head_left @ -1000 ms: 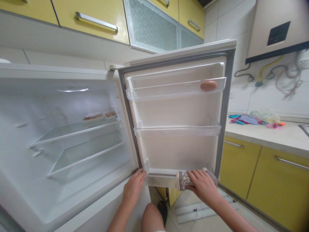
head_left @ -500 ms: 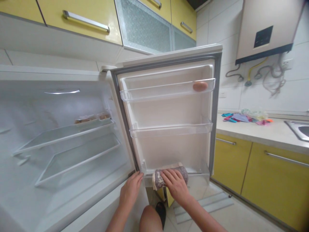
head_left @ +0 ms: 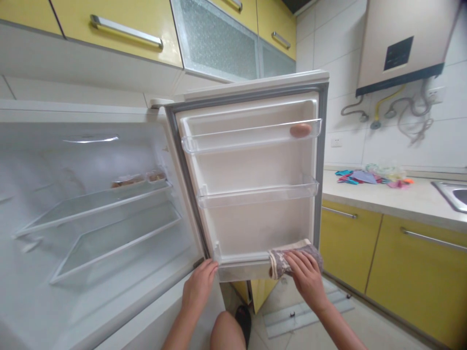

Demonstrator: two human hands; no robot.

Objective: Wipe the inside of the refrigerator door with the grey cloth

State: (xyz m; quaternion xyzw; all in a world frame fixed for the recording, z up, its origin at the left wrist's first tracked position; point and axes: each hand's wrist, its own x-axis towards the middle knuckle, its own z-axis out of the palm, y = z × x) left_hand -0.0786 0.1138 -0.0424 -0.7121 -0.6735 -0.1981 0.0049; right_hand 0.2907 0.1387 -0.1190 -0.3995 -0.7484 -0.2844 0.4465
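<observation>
A small fridge stands open, its door (head_left: 255,160) swung out toward me. My right hand (head_left: 305,277) presses a grey patterned cloth (head_left: 280,262) against the right end of the door's bottom shelf (head_left: 241,270). My left hand (head_left: 199,287) rests on the fridge's lower front edge beside the door hinge, fingers bent, holding nothing. One brown egg (head_left: 300,130) lies at the right end of the door's top shelf.
Glass shelves (head_left: 109,233) inside the fridge hold two small food trays (head_left: 138,179) at the back. Yellow cabinets (head_left: 401,262) and a counter (head_left: 386,197) with colourful cloths (head_left: 365,176) stand to the right. My knee (head_left: 228,330) and a dark shoe are below.
My right hand slid the cloth along the door's bottom shelf to the left, then back to its right end. The left hand stayed put.
</observation>
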